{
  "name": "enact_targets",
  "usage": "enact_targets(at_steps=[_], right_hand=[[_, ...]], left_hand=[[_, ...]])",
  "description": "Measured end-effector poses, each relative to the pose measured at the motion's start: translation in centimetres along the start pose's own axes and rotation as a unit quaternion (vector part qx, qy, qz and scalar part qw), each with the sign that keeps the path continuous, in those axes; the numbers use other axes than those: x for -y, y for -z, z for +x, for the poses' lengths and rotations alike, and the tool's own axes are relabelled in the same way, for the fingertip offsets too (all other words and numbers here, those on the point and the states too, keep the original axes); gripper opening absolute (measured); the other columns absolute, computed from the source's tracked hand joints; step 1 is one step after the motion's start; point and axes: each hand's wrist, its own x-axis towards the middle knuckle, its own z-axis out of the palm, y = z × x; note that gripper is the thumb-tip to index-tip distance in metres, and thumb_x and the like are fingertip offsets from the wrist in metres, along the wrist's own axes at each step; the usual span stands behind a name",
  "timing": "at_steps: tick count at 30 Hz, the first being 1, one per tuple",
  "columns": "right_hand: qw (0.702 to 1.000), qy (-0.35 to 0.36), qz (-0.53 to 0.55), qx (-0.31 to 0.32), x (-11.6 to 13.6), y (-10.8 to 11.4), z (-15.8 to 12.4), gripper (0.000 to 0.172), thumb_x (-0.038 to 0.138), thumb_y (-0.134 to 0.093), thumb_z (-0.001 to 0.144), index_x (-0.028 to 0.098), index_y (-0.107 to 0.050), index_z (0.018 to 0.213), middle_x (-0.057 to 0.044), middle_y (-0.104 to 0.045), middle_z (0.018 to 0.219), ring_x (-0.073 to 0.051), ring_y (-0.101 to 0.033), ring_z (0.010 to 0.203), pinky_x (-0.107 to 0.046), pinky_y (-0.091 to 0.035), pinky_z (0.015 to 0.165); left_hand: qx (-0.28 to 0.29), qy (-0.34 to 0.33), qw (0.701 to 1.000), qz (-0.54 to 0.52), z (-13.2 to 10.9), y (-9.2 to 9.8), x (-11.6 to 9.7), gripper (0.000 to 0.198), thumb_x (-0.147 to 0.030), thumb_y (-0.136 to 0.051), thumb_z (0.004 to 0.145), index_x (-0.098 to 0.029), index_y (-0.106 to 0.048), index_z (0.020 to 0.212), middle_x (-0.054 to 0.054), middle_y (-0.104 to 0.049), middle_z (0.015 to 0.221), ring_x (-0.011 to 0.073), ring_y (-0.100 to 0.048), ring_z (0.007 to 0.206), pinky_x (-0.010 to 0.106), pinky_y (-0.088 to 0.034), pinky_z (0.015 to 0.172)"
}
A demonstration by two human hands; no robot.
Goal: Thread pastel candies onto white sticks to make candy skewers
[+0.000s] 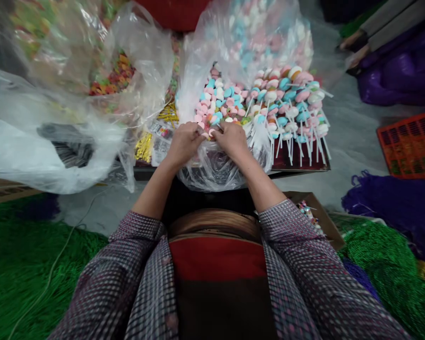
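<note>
Pink candies your left hand and right hand pinched between fingertips seemed light, soft, best held edgewise.

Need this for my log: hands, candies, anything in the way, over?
Left hand and right hand close together at pink candies; grip unclear. Loose candies piled just beyond. Clear plastic bunched close on the near side.
</note>
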Motion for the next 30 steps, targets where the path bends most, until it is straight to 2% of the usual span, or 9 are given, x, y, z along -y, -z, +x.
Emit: enact_targets(at_steps=[3, 6, 9, 13, 18, 22, 26, 30], right_hand=[[0.990, -0.023, 0.133, -0.044, -1.2, -0.2, -0.2, 0.009, 0.026, -0.070, 0.086, 0.017, -0.072, 0.084, -0.006, -0.073, 0.086, -0.024, -0.067, 0.088, -0.037, -0.051, 0.085], [0.942, -0.040, 0.321, -0.084, -1.9, -0.3, -1.3, 0.017, 0.035, -0.073, 0.086, 0.020, -0.067, 0.083, 0.001, -0.066, 0.078, -0.018, -0.061, 0.077, -0.032, -0.050, 0.077], [0.901, -0.034, 0.424, -0.081, -1.7, 0.0, -3.1, 0.024, 0.042, -0.077, 0.084, 0.021, -0.066, 0.083, 0.005, -0.058, 0.073, -0.014, -0.054, 0.070, -0.028, -0.047, 0.070], [0.884, -0.030, 0.460, -0.074, -0.8, 0.9, -4.9, 0.032, 0.049, -0.080, 0.084, 0.021, -0.065, 0.084, 0.004, -0.057, 0.074, -0.012, -0.052, 0.069, -0.025, -0.044, 0.064], [0.871, -0.076, 0.481, -0.065, -0.5, 1.7, -5.8, 0.030, 0.048, -0.080, 0.084, 0.022, -0.065, 0.084, 0.002, -0.062, 0.076, -0.011, -0.055, 0.067, -0.023, -0.044, 0.057], [0.865, -0.099, 0.487, -0.070, -0.3, 1.8, -6.1, 0.035, 0.053, -0.082, 0.083, 0.022, -0.066, 0.087, 0.000, -0.066, 0.079, -0.012, -0.057, 0.068, -0.023, -0.044, 0.054], [0.861, -0.077, 0.499, -0.062, -0.2, 1.7, -6.4, 0.042, 0.060, -0.083, 0.080, 0.023, -0.065, 0.085, -0.001, -0.066, 0.079, -0.013, -0.057, 0.068, -0.023, -0.040, 0.051], [0.856, -0.057, 0.512, -0.044, -0.3, 1.9, -6.8, 0.043, 0.064, -0.077, 0.084, 0.023, -0.065, 0.086, 0.001, -0.061, 0.076, -0.010, -0.047, 0.059, -0.023, -0.034, 0.048]], left_hand=[[-0.024, 0.036, 0.982, -0.184, -0.1, 0.3, -0.4, 0.014, -0.016, -0.078, 0.085, -0.021, -0.064, 0.086, -0.002, -0.066, 0.078, 0.0153, -0.061, 0.076, 0.028, -0.049, 0.074], [-0.008, 0.057, 0.937, -0.345, -0.2, 0.4, -1.4, 0.015, -0.021, -0.081, 0.086, -0.021, -0.066, 0.089, -0.004, -0.064, 0.073, 0.0104, -0.059, 0.067, 0.023, -0.047, 0.066], [-0.001, 0.078, 0.900, -0.429, -0.5, 0.0, -2.7, 0.022, -0.032, -0.086, 0.086, -0.020, -0.068, 0.088, -0.004, -0.066, 0.071, 0.0083, -0.060, 0.064, 0.021, -0.047, 0.062], [-0.002, 0.089, 0.874, -0.477, -0.9, -0.5, -4.0, 0.032, -0.040, -0.092, 0.079, -0.020, -0.068, 0.082, -0.005, -0.067, 0.071, 0.0069, -0.060, 0.064, 0.019, -0.048, 0.061], [0.033, 0.114, 0.857, -0.502, -1.2, -0.9, -4.8, 0.029, -0.042, -0.090, 0.081, -0.021, -0.071, 0.087, -0.003, -0.071, 0.074, 0.0073, -0.063, 0.064, 0.020, -0.049, 0.061], [0.026, 0.094, 0.863, -0.495, -1.6, -1.1, -5.3, 0.033, -0.046, -0.093, 0.078, -0.022, -0.071, 0.087, -0.002, -0.072, 0.077, 0.0095, -0.066, 0.069, 0.022, -0.054, 0.067], [0.013, 0.060, 0.872, -0.486, -1.8, -1.1, -5.5, 0.041, -0.054, -0.094, 0.075, -0.022, -0.073, 0.090, 0.000, -0.076, 0.085, 0.0135, -0.072, 0.081, 0.026, -0.059, 0.077], [0.041, 0.051, 0.875, -0.480, -1.8, -1.0, -5.2, 0.043, -0.058, -0.090, 0.077, -0.021, -0.078, 0.095, 0.001, -0.078, 0.090, 0.0152, -0.073, 0.084, 0.028, -0.060, 0.079]])
